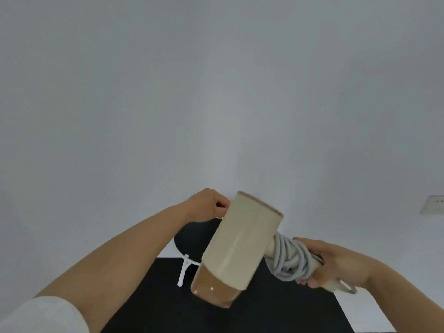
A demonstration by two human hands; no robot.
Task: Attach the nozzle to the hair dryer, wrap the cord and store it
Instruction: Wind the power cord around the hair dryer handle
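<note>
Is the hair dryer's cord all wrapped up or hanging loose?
Wrapped up. The grey cord sits in bunched loops around the hair dryer handle, held there by the right hand.

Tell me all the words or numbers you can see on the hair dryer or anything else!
There are none to read.
Hair dryer: plain beige body, no visible lettering; the picture is blurred here.
Nozzle: brownish and clear, only light glints, no words.
Cord: plain grey, wound round the handle.
Wall socket: only small slots, no label that can be made out.
</note>
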